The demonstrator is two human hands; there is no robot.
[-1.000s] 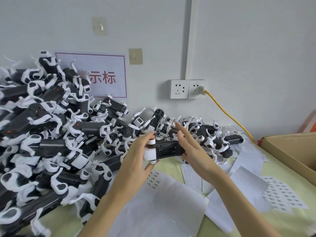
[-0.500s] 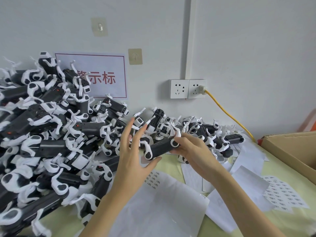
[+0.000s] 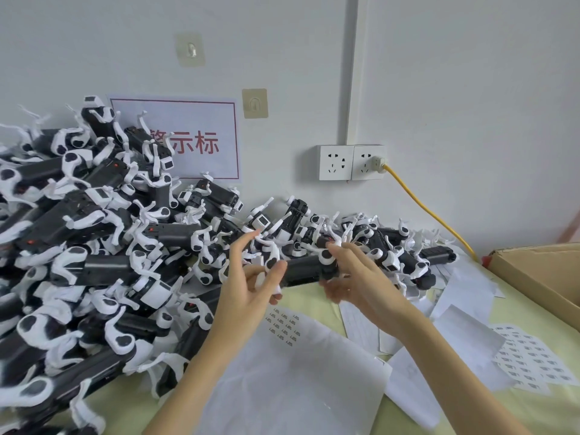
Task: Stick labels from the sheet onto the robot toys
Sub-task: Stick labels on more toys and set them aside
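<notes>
I hold one black-and-white robot toy [image 3: 306,270] level above the table, in front of the pile. My right hand [image 3: 356,279] grips its right end from below and behind. My left hand [image 3: 248,288] pinches the white legs at its left end between thumb and curled fingers, with the index finger pointing up. Under my hands lies a white label sheet [image 3: 284,323] with a few small labels left on it. Another label sheet [image 3: 530,361], with several rows of labels, lies at the right. I cannot make out a label on my fingers.
A big pile of robot toys [image 3: 94,246] fills the left side and runs along the wall behind my hands. Loose backing papers [image 3: 464,290] cover the yellow-green table. A cardboard box [image 3: 539,277] stands at the right edge. A yellow cable [image 3: 430,211] hangs from the wall socket [image 3: 351,161].
My left hand let go of the toy and opened, then closed again on its left end. My right hand turned the toy and kept hold of it.
</notes>
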